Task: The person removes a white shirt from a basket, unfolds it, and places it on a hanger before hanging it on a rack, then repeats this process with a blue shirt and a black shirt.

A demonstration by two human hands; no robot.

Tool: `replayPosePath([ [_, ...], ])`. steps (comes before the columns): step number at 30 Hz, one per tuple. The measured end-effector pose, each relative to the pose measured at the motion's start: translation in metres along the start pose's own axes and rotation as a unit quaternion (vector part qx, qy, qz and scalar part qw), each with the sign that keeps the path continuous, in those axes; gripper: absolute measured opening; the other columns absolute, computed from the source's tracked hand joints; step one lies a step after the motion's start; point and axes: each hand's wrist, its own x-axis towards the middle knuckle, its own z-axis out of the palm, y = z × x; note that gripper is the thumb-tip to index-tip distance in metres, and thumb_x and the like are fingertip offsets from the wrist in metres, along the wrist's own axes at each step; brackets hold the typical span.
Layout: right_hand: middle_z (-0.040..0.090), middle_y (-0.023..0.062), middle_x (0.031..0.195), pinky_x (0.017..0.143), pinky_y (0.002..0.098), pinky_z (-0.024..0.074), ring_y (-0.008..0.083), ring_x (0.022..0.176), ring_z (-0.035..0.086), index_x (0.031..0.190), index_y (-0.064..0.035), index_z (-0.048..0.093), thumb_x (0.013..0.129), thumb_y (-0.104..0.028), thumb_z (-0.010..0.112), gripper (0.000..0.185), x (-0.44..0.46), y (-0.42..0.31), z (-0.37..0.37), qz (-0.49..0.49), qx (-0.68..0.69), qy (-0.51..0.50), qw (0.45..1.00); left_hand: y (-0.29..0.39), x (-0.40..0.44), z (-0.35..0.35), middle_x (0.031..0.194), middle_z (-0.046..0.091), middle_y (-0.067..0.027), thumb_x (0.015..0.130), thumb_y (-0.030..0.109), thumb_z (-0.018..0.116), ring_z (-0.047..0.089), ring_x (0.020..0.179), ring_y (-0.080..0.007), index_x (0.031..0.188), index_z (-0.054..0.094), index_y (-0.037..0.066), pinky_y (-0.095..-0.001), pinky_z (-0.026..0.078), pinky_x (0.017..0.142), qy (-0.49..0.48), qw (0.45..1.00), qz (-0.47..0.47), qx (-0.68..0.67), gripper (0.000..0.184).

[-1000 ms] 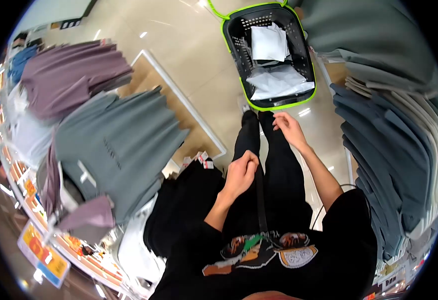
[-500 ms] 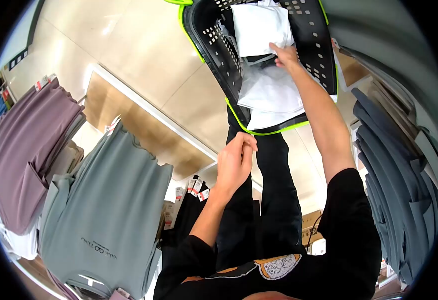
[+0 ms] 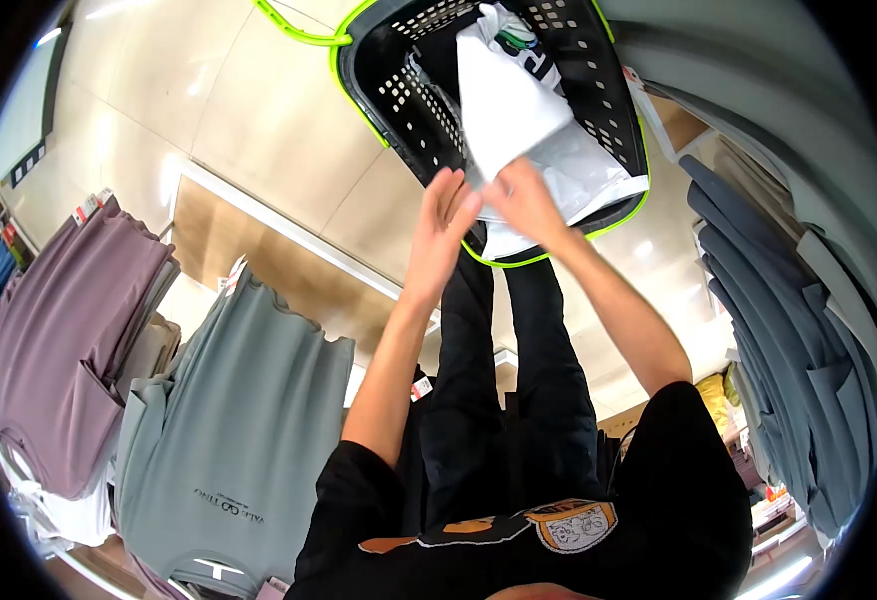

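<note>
A white folded garment (image 3: 508, 105) with a black and green print at its far end slants up out of the black shopping basket (image 3: 383, 75). My right hand (image 3: 526, 205), slightly blurred, grips the garment's near corner. My left hand (image 3: 438, 225) is open beside it, fingers extended at the basket's near-left rim and apart from the cloth. Under the garment lie more white items (image 3: 588, 165), partly in clear plastic wrapping. The basket has a lime-green rim and a green handle (image 3: 298, 30) folded out to the left.
Grey-green T-shirts (image 3: 243, 420) and mauve T-shirts (image 3: 53, 340) hang on the left. Dark blue-grey garments (image 3: 773, 350) hang on the right, with large grey fabric (image 3: 748, 90) above them. A wooden panel with a white edge (image 3: 268, 245) runs low over the tiled floor.
My right hand has pulled the white garment's near end toward me and lifted it, uncovering the print. My left hand has risen to the basket's near rim, its fingers opening.
</note>
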Motion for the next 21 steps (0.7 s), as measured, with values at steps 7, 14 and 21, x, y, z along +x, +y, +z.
replayPosePath([
  [7,0.063,0.0204,0.114,0.095,0.0459,0.0481,0.0406,0.113,0.058,0.083,0.0003,0.057,0.086,-0.010,0.070,0.016,-0.085,-0.056,-0.009,-0.105,0.019,-0.040,0.994,0.000,0.037,0.017,0.130,0.063,-0.0128,0.098,0.017,0.061,0.061,0.118,-0.0228,0.141,0.050,-0.002,-0.0351,0.048,0.102,0.006,0.987,-0.159,-0.010,0.048],
  [14,0.066,0.0104,0.123,0.101,0.0310,0.0441,0.0172,0.111,0.061,0.104,0.0010,0.063,0.108,-0.016,0.051,0.022,-0.139,-0.048,-0.003,0.176,0.344,0.247,0.889,-0.025,0.024,0.037,0.122,0.065,-0.0126,0.097,0.013,0.047,0.064,0.112,-0.0228,0.134,0.055,-0.001,-0.0360,0.051,0.097,0.018,0.992,-0.099,-0.074,0.041],
  [21,0.064,0.0111,0.130,0.101,0.0346,0.0485,0.0230,0.122,0.063,0.127,-0.0037,0.059,0.106,-0.024,0.056,0.029,-0.143,-0.033,-0.041,0.263,0.512,0.223,0.787,0.067,-0.027,0.072,0.104,0.069,-0.0070,0.097,0.026,0.048,0.067,0.095,-0.0212,0.114,0.063,0.004,-0.0364,0.054,0.088,0.015,0.985,-0.148,-0.092,0.032],
])
